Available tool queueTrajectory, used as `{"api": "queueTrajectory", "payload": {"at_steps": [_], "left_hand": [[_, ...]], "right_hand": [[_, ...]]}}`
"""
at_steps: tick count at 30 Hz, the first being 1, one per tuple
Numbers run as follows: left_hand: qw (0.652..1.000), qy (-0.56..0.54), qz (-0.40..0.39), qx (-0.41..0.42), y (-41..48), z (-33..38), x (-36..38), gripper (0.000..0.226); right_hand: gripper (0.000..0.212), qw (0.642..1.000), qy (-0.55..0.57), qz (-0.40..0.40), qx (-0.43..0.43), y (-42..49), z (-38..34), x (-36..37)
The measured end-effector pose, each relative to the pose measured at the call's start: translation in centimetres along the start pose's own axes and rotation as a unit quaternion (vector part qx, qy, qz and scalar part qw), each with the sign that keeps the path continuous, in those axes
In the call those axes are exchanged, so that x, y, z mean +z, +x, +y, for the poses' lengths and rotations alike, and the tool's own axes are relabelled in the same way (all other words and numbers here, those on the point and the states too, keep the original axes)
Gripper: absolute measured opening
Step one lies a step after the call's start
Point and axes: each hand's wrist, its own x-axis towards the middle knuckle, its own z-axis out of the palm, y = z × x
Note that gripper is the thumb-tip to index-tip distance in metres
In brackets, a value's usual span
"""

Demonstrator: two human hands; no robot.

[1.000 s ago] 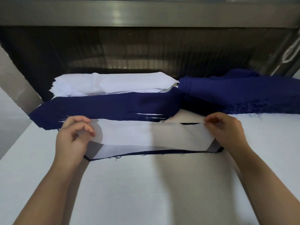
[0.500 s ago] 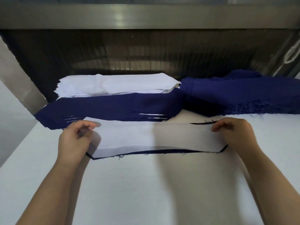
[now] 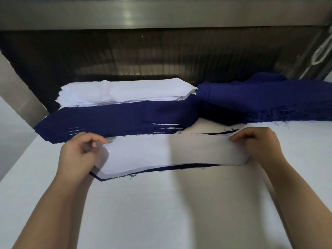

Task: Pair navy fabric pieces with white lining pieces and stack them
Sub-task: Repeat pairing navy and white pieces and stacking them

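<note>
Since a second ago, hands have spread wider; lining (image 3: 152, 153) now lies flat.

Head view: left hand (image 3: 80, 155) pinches the lining's left end, right hand (image 3: 258, 146) grips its right end with fingers curled. Lining covers navy piece (image 3: 188, 165) on the table (image 3: 161, 212), near centre. Far: navy stack (image 3: 116, 121), white stack (image 3: 125, 90), navy heap (image 3: 260, 101) right.

A white tabletop (image 3: 161, 212) spreads below a steel rail (image 3: 161, 13); behind stands a dark ribbed panel (image 3: 143, 56), a white cord (image 3: 321, 51) at right
</note>
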Motion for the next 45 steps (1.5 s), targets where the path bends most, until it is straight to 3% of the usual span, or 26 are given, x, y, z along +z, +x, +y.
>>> {"api": "queueTrajectory", "payload": {"at_steps": [6,12,25,45], "left_hand": [[0.998,0.056,0.001,0.006,0.1,-0.7,-0.6,0.046],[0.995,0.088,-0.035,0.021,0.5,-1.2,-0.8,0.039],[0.990,0.102,-0.086,0.047,0.4,-1.0,-1.9,0.052],[0.988,0.111,-0.093,0.048,0.4,-0.7,-2.4,0.061]], "right_hand": [[0.051,1.000,-0.016,-0.015,0.012,0.0,0.1,0.0],[0.029,1.000,-0.013,-0.019,-0.007,0.0,-0.1,0.0],[0.025,0.999,-0.034,-0.002,0.006,-0.4,-0.4,0.4],[0.023,0.999,-0.029,-0.001,0.025,-0.6,-0.9,0.3]]}}
